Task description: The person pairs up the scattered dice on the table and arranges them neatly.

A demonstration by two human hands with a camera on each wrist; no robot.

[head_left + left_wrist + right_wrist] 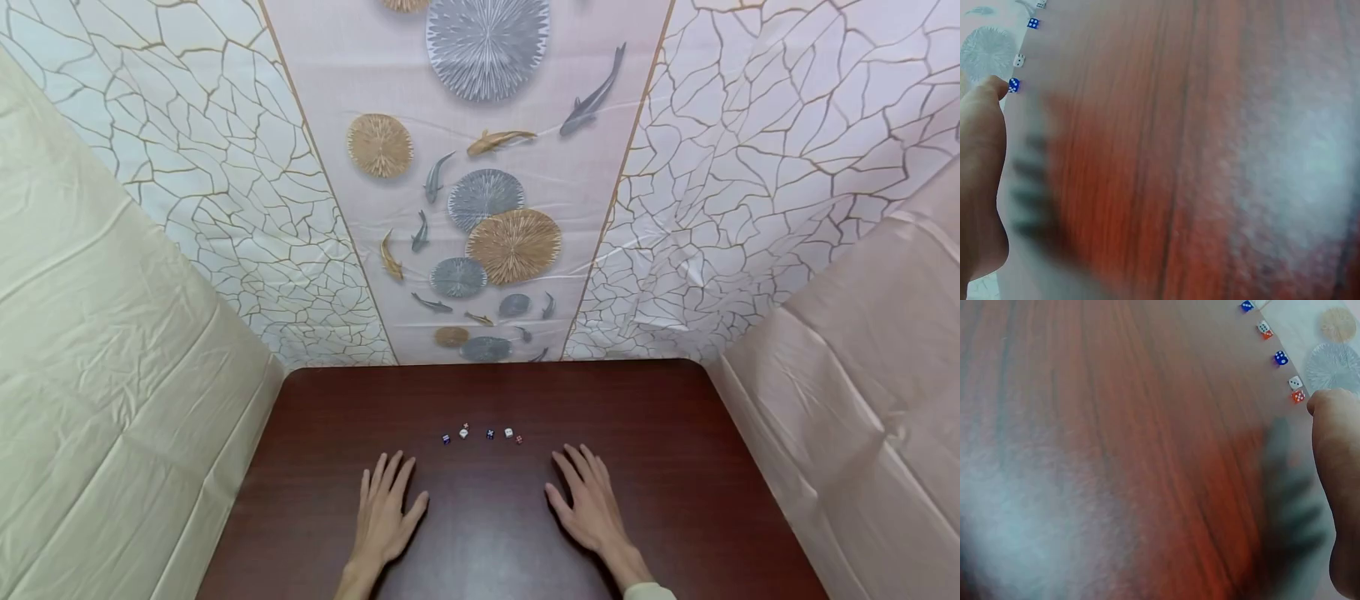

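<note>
Several small dice lie in a loose row across the table, beyond both hands. On the left of the row are a blue die (446, 438), a white die (463, 433) and a red die (466, 426). A second blue die (491, 434), white die (508, 432) and red die (519, 439) lie toward the right. My left hand (386, 512) is palm down near the table with fingers spread, holding nothing. The right hand (588, 504) lies likewise, its fingers apart and holding nothing. Neither hand touches a die.
The dark reddish wooden table (480, 533) reflects light at its front middle. A patterned cloth (480, 133) with fish and round motifs hangs behind it. Pale cloth walls (112, 375) enclose the left and right sides.
</note>
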